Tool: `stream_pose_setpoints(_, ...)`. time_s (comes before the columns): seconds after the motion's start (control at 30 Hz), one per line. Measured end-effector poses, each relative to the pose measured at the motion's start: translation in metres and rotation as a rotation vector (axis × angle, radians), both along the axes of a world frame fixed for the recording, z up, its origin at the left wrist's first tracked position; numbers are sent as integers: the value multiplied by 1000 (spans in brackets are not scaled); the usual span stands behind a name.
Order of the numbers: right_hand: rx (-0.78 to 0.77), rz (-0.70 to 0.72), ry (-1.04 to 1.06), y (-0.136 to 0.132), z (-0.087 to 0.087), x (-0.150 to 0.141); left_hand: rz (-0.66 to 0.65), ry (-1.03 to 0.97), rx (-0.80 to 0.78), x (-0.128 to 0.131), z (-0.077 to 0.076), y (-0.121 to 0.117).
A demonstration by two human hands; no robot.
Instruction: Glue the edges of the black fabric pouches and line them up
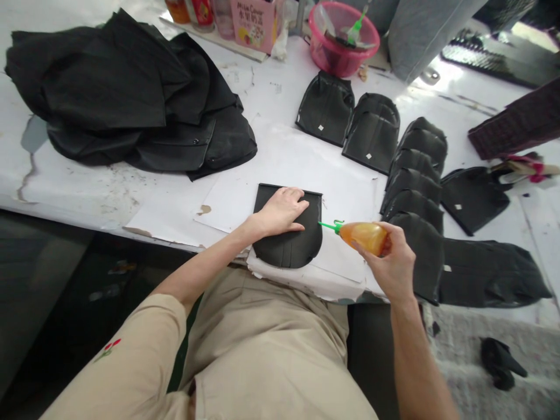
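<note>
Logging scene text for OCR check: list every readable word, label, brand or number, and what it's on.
"Milk Cover": pink box
"水果奶" plus one unclear character: same box, below

Too small or blurred: marks on the red-labelled container, white tags on black pieces, faint marks on the white table covering.

Pink box (252, 24) on board (219, 45), beyond the grip, leftward; pink basin (339, 63) (bits inside) also beyond; black cloth (501, 361) on grey rug (464, 332), right of grip, nearer camera.
</note>
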State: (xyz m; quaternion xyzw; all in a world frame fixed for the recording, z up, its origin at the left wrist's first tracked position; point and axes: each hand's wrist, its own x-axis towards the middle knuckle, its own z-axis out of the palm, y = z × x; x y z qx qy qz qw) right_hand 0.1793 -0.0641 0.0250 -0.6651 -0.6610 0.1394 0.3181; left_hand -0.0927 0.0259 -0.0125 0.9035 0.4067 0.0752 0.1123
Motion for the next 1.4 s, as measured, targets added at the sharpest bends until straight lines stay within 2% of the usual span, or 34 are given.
stream_pose_setpoints(0.07,0,-4,8,-1,-1,0,41,24,-4,5,11,-19)
stream_pose_setpoints(0.13,-5,-13,17,-1,-3,0,93,40,-36,13,14,-40)
stream_pose_setpoints(0.23,-3,-15,28,-4,-4,2,164,78,-78,26,6,-63)
stream_pose_setpoints(0.3,13,-3,24,-6,-5,3,201,89,-81,32,-1,-70)
stream_pose_setpoints(0.4,24,8,17,-10,-5,5,216,83,-79,35,-8,-71)
stream_pose_setpoints(0.8,10,-17,38,-20,-7,5,262,28,-92,45,-17,-76)
stream_pose_setpoints(1.03,-29,-37,90,-32,-9,8,250,8,-75,42,-21,-77)
stream_pose_setpoints(1.17,-21,-43,93,-36,-9,7,250,13,-79,43,-21,-73)
stream_pose_setpoints(1.4,28,-78,117,-22,-15,5,274,1,-75,48,-19,-56)
